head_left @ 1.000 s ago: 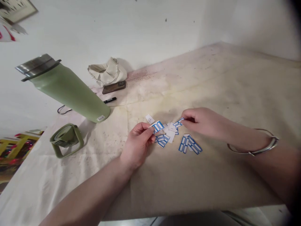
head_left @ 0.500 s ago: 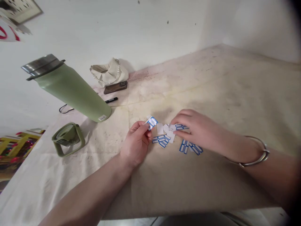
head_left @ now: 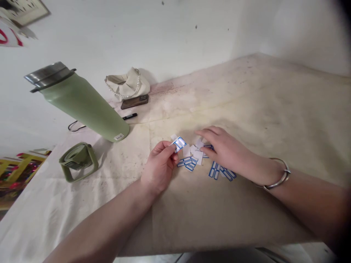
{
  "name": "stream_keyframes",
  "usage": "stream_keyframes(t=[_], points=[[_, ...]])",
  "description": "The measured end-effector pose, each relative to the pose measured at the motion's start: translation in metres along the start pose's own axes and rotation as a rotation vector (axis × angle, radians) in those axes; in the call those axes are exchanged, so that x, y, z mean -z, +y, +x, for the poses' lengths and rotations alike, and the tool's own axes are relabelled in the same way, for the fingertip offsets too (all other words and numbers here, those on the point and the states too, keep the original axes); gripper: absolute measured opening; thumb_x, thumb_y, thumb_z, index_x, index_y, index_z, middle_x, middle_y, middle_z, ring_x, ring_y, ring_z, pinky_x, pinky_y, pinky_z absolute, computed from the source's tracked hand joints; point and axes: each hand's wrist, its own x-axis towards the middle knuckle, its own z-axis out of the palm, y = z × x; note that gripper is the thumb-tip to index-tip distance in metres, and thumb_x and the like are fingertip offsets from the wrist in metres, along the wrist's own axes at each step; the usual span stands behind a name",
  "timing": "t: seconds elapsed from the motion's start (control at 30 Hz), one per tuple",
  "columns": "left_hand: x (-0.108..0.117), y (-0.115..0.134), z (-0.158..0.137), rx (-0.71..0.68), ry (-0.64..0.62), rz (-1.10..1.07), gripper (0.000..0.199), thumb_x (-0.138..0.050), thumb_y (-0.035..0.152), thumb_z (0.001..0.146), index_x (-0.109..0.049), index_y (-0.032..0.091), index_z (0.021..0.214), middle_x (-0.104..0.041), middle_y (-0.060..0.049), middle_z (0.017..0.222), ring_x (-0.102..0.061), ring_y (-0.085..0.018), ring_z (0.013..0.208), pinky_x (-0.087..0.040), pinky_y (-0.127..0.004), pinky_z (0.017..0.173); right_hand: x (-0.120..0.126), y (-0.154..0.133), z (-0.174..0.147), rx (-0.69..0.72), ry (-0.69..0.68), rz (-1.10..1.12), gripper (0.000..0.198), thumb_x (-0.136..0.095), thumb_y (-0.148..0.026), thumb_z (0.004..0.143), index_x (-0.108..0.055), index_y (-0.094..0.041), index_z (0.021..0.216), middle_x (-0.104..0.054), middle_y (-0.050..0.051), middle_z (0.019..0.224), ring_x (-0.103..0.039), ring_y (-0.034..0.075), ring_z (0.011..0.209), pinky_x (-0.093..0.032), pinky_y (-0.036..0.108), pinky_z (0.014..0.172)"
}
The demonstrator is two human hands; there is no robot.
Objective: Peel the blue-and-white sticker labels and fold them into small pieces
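- My left grip (head_left: 158,168) pinches a blue-edged label (head_left: 181,141) above the desk (head_left: 233,219), its long axis slanting from my thumb toward the far right.
- My right grip (head_left: 229,149) has fingers parted over white slips (head_left: 196,157); whether it touches them, I cannot tell.
- On the left, a green bottle (head_left: 87,106) stands steel rim up, contents hidden.
- Farther, right of the bottle, a cream bag (head_left: 128,86) gapes upward, its inside unclear.

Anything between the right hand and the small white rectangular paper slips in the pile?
Nothing visible. The right hand is spread at the pile of white paper slips; contact unclear. The tall light-green cylindrical bottle stands off to the left, out of the way.
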Motion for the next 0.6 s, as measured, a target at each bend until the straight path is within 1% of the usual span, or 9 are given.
stream_keyframes(t=[0.07, 0.13, 0.2, 0.23, 0.3, 0.4, 0.47, 0.6], points=[[0.000, 0.000, 0.000, -0.004, -0.001, 0.007, 0.016, -0.063, 0.024, 0.076, -0.051, 0.017, 0.069, -0.054, 0.002, 0.062, -0.043, -0.007, 0.053, -0.033, -0.020, 0.053, -0.004, 0.004, 0.003, 0.025, -0.034, -0.002, 0.029, -0.050, -0.017, 0.083, -0.058, -0.016, 0.111, -0.058, 0.013, 0.109, -0.051, 0.027, 0.105, -0.043, 0.041, 0.091], [0.000, 0.000, -0.001, -0.009, -0.002, 0.011, 0.016, -0.063, 0.024, 0.076, -0.051, 0.017, 0.069, -0.054, 0.002, 0.062, -0.044, -0.007, 0.053, -0.033, -0.020, 0.053, -0.006, 0.005, 0.005, 0.029, -0.061, 0.014, 0.018, -0.049, -0.017, 0.084, -0.063, -0.017, 0.094, -0.061, 0.011, 0.098, -0.054, 0.024, 0.096, -0.045, 0.037, 0.084], [0.000, 0.000, -0.001, -0.011, -0.003, 0.013, 0.016, -0.063, 0.024, 0.076, -0.051, 0.017, 0.070, -0.055, 0.003, 0.063, -0.044, -0.007, 0.053, -0.033, -0.020, 0.053, -0.004, 0.005, 0.007, 0.015, -0.053, 0.058, 0.017, -0.047, -0.017, 0.085, -0.064, -0.018, 0.082, -0.061, 0.009, 0.088, -0.056, 0.021, 0.086, -0.045, 0.034, 0.078], [0.000, -0.001, -0.001, -0.012, -0.004, 0.014, 0.015, -0.063, 0.024, 0.077, -0.051, 0.017, 0.070, -0.055, 0.003, 0.063, -0.044, -0.007, 0.053, -0.033, -0.020, 0.053, -0.002, 0.004, 0.007, -0.003, -0.039, 0.094, 0.017, -0.048, -0.018, 0.085, -0.064, -0.018, 0.079, -0.061, 0.007, 0.085, -0.056, 0.020, 0.083, -0.045, 0.032, 0.075], [0.001, -0.001, -0.001, -0.016, -0.004, 0.016, 0.015, -0.063, 0.023, 0.077, -0.051, 0.017, 0.070, -0.055, 0.003, 0.063, -0.044, -0.007, 0.053, -0.033, -0.020, 0.053, 0.004, 0.001, 0.007, -0.065, -0.005, 0.189, 0.015, -0.050, -0.020, 0.084, -0.063, -0.018, 0.077, -0.062, 0.005, 0.081, -0.056, 0.017, 0.078, -0.043, 0.029, 0.070], [0.000, -0.002, -0.001, -0.022, -0.008, 0.032, 0.015, -0.062, 0.022, 0.078, -0.051, 0.017, 0.070, -0.053, 0.003, 0.061, -0.044, -0.007, 0.052, -0.033, -0.020, 0.053, 0.015, -0.004, 0.005, -0.218, 0.027, 0.366, 0.015, -0.052, -0.025, 0.084, -0.063, -0.020, 0.077, -0.063, 0.001, 0.074, -0.056, 0.014, 0.069, -0.042, 0.026, 0.063], [-0.002, -0.002, -0.002, -0.026, -0.011, 0.059, 0.014, -0.063, 0.022, 0.078, -0.052, 0.017, 0.070, -0.051, 0.004, 0.057, -0.044, -0.007, 0.052, -0.033, -0.021, 0.054, 0.020, -0.006, 0.004, -0.293, 0.036, 0.480, 0.016, -0.052, -0.029, 0.085, -0.063, -0.020, 0.076, -0.061, -0.001, 0.069, -0.054, 0.013, 0.063, -0.040, 0.025, 0.059], [-0.003, -0.003, -0.005, -0.036, -0.027, 0.124, 0.014, -0.064, 0.024, 0.077, -0.053, 0.017, 0.071, -0.050, 0.004, 0.053, -0.045, -0.008, 0.053, -0.035, -0.022, 0.057, 0.024, -0.005, 0.001, -0.344, 0.034, 0.740, 0.017, -0.053, -0.034, 0.085, -0.061, -0.020, 0.082, -0.055, -0.003, 0.063, -0.047, 0.010, 0.053, -0.039, 0.025, 0.052]])
